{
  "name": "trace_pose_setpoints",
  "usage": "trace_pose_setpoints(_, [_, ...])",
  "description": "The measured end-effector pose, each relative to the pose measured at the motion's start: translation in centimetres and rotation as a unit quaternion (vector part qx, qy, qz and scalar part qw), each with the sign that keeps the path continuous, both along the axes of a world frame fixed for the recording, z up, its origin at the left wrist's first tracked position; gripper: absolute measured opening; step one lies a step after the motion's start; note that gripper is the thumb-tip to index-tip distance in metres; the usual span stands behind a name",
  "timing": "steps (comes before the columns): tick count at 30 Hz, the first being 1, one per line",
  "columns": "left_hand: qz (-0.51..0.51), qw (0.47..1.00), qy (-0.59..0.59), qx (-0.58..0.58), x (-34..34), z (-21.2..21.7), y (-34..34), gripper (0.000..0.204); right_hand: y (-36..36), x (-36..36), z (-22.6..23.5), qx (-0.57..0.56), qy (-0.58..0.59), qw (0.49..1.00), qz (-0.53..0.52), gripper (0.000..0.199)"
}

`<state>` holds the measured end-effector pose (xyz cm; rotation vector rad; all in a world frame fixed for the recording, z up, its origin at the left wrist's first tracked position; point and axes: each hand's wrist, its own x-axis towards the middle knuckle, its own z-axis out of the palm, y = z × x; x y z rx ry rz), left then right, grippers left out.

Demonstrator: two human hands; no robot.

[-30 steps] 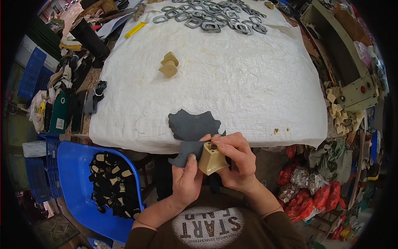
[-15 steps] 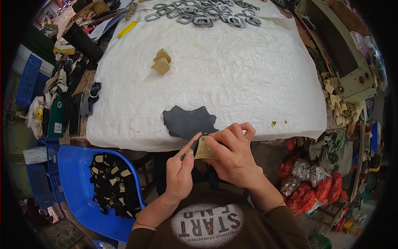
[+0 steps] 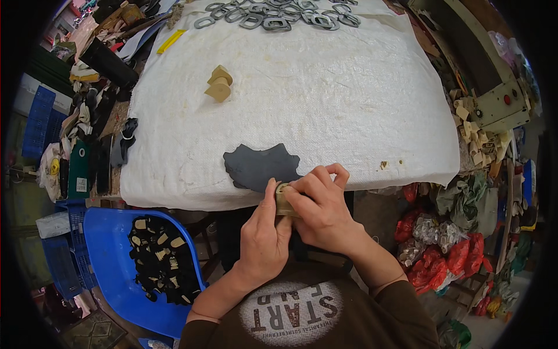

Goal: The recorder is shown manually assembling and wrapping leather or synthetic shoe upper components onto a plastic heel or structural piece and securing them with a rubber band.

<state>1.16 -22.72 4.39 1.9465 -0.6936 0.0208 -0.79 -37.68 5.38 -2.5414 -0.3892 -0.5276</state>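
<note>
Heel (image 3: 283, 206) before sheet (image 3: 261, 167), tub (image 3: 110, 267) left

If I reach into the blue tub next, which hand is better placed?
Probably your left hand: the blue tub stands on that side. Your right hand is farther off; both hold the beige block.

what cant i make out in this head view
Head view: much of the beige block, covered by the left hand and right hand.
Head view: farthest grey rings, cut off by the top edge.
Head view: black pieces in the blue tub, too small and jumbled to separate.
</note>
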Motion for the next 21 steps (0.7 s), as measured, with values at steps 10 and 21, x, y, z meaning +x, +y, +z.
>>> trace_pose_setpoints(10, [-0.190,0.778,0.529,-0.281,2.3,-1.5,2.2,0.049,-1.4,0.1,-0.7,0.199,-0.003,0.976,0.085,0.048])
trace_pose_setpoints(21, [-0.209,0.799,0.510,-0.241,1.9,-1.2,0.6,0.039,-1.3,0.0,-1.1,0.202,0.011,0.971,0.130,0.045])
